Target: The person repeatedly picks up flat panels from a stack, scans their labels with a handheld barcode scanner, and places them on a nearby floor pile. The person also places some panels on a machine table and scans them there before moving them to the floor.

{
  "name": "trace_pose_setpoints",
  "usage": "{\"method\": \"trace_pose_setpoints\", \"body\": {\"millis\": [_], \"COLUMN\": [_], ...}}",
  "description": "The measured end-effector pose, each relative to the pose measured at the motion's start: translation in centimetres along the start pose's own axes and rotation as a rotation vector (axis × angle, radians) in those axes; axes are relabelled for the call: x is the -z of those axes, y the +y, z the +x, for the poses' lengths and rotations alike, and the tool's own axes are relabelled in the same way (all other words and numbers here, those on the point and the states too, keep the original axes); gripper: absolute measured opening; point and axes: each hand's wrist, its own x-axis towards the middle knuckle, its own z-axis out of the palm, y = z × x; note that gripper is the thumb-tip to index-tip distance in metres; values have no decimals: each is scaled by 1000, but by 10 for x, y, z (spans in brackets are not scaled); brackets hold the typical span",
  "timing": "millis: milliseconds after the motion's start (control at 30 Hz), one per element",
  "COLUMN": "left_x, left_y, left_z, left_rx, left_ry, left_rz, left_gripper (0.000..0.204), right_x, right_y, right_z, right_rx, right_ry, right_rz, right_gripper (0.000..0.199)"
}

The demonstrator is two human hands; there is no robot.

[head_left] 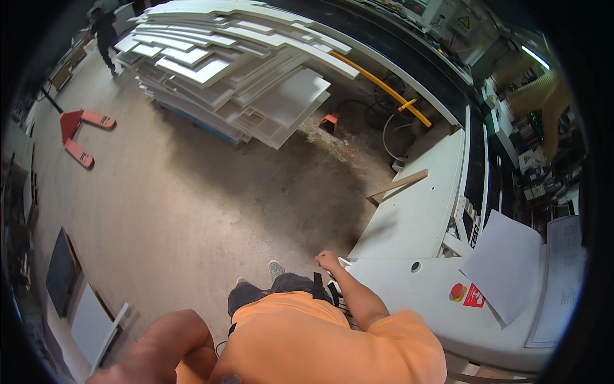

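Observation:
My right hand (327, 260) is at the near left corner of a white machine housing (390, 281), with its fingers curled closed. Whatever it may hold is hidden or too small to make out. Just beside it, a small white part sticks out at the housing's edge. My left arm (169, 339) is bent at the lower left, and its hand does not show. On the housing top are a red emergency stop button (458, 292), a round hole (416, 266) and a loose white paper sheet (505, 265).
Stacked white panels (217, 70) stand ahead. A red pallet jack (78, 131) is at the far left, near a walking person (104, 35). A wooden strip (403, 184) leans on the machine's side. A yellow bar (384, 86) juts near hoses. Boards (89, 320) lie at the left.

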Motion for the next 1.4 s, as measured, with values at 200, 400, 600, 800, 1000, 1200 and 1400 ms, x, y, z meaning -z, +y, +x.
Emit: {"method": "trace_pose_setpoints", "body": {"millis": [200,400,600,800,1000,1200,1400], "left_x": [1,-29,-42,-9,36,60,49], "left_y": [-123,-227,-306,-368,-438,-591,-700], "left_z": [79,178,267,326,379,425,472], "left_rx": [-130,-222,-359,-346,-181,508,712], "left_ry": [-249,12,476,-132,-268,333,429], "left_rz": [-378,-446,-196,-331,-230,255,359], "left_gripper": [30,31,37,22,19,28,32], "right_x": [157,353,469,497,517,631,737], "right_y": [-149,-387,-605,-733,-749,-630,-409], "right_z": [-4,14,128,228,238,186,112], "right_rx": [401,1012,1250,861,770,765,635], "right_ry": [150,189,704,542,239,309,322], "right_rz": [119,-31,-323,-623,-586,-622,-552], "right_gripper": [36,37,56,98,91,83,101]}}
